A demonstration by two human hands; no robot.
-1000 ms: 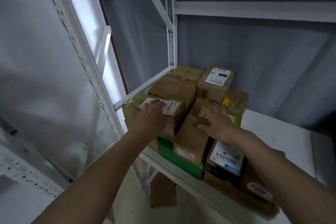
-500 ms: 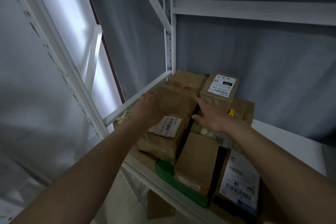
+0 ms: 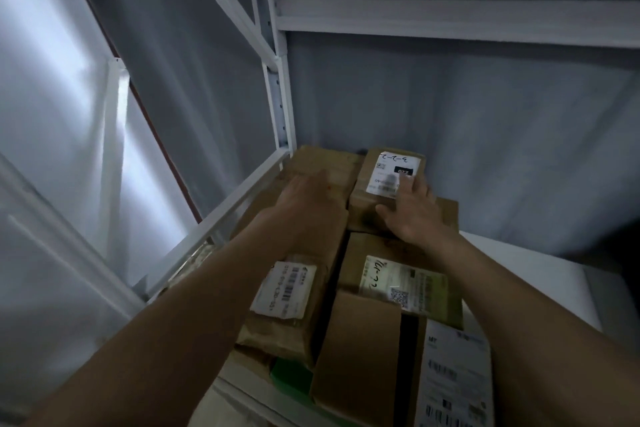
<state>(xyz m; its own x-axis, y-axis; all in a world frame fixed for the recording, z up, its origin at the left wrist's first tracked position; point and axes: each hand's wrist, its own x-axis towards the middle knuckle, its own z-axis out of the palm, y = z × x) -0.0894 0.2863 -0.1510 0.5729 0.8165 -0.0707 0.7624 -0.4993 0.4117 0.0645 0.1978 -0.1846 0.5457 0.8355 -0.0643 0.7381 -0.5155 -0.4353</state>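
Note:
Several brown cardboard parcels are stacked in the left corner of a white shelf (image 3: 540, 263). My left hand (image 3: 304, 196) lies flat, fingers straight, on the far end of a long brown parcel (image 3: 298, 274) with a white barcode label. My right hand (image 3: 410, 210) rests with spread fingers on the small rear box (image 3: 379, 184), touching its white label. In front of it lies a parcel with a greenish label (image 3: 398, 281), and nearer still a plain brown box (image 3: 360, 350).
A white metal upright (image 3: 278, 94) and a side rail (image 3: 221, 218) bound the stack on the left. A crossbeam (image 3: 450, 22) runs overhead. A green box (image 3: 287, 378) sits beneath the stack. A parcel with a large white label (image 3: 453, 378) lies at lower right.
Both hands have reached farther back over the stack: the left from the front labelled parcel to its far end, the right from the middle parcel onto the small rear box.

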